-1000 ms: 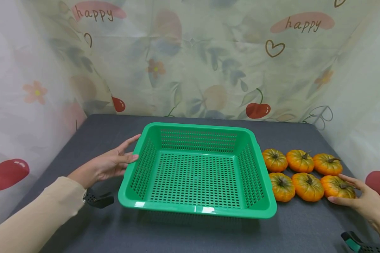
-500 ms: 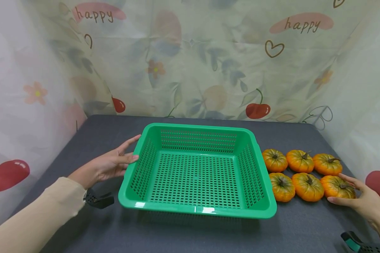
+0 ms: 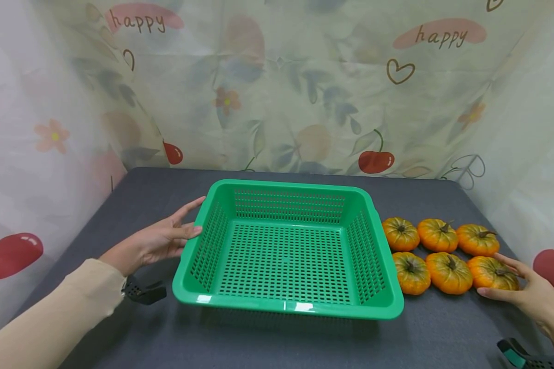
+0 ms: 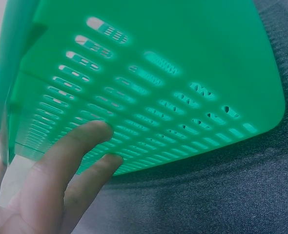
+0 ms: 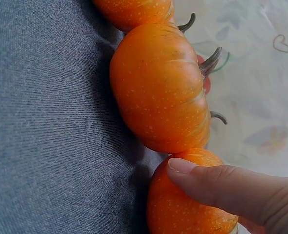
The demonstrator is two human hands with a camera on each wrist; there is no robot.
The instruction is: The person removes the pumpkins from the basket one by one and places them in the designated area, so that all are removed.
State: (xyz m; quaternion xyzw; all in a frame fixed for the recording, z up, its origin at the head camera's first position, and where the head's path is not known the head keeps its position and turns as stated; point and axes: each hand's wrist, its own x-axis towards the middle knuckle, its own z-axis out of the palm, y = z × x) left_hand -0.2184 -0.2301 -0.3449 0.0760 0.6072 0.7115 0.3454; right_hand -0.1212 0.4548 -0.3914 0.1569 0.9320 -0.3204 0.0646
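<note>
A green plastic basket (image 3: 286, 261) with slotted walls sits on the dark grey cloth, nothing inside it. My left hand (image 3: 159, 238) holds its left rim, thumb on the rim. In the left wrist view, two fingers (image 4: 88, 134) press on the basket's outer wall (image 4: 193, 48) below the rim. To the right of the basket, several small orange pumpkins stand in two rows. My right hand (image 3: 531, 292) grips the nearest right pumpkin (image 3: 491, 272), thumb on the near side and fingers on the far side. The right wrist view shows the thumb (image 5: 207, 183) on that pumpkin's skin.
Beside the held pumpkin stands another pumpkin (image 3: 449, 272), with one (image 3: 411, 272) close to the basket's right wall. The back row includes a pumpkin (image 3: 477, 239) at its right end. Printed curtains (image 3: 277, 92) enclose the cloth-covered table (image 3: 166, 189) behind and at both sides.
</note>
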